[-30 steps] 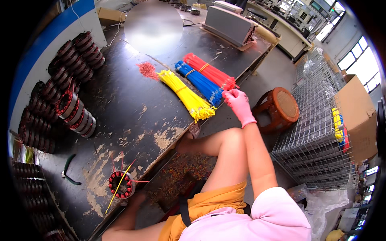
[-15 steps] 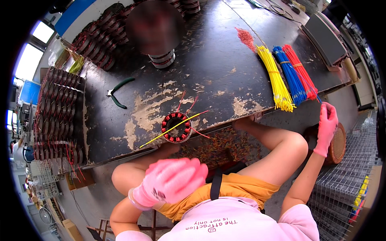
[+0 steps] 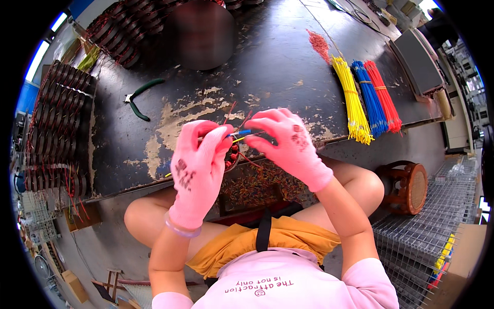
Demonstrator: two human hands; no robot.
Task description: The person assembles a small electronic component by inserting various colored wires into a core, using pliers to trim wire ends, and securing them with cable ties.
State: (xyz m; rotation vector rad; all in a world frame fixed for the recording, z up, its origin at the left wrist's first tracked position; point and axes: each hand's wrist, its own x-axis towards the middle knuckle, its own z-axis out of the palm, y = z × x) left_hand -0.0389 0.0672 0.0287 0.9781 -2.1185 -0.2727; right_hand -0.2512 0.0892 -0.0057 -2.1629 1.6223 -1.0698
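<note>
A short stretch of blue wire point(image 3: 244, 132) shows between my two pink-gloved hands, over the table's near edge. My left hand point(image 3: 198, 167) pinches it from the left with thumb and fingers. My right hand point(image 3: 289, 147) closes on its right end, thumb and forefinger curled together. Just below lies a ring-shaped stator point(image 3: 233, 157) with red coils, mostly covered by my left hand. Red leads point(image 3: 230, 112) stick up from it behind my fingers. A yellow wire point(image 3: 169, 175) lies across the stator, its middle hidden by my left hand.
Bundles of yellow point(image 3: 351, 100), blue point(image 3: 371, 100) and red wires point(image 3: 384, 98) lie at the right, near a pile of small red pieces point(image 3: 319, 46). Green-handled cutters point(image 3: 135, 100) rest at left. Stacked stators point(image 3: 56, 129) line the left edge. A wooden stool point(image 3: 411, 188) stands at right.
My right hand has come from beside the wire bundles to the stator, bringing a blue wire. My left hand has risen from my lap and taken hold of that wire.
</note>
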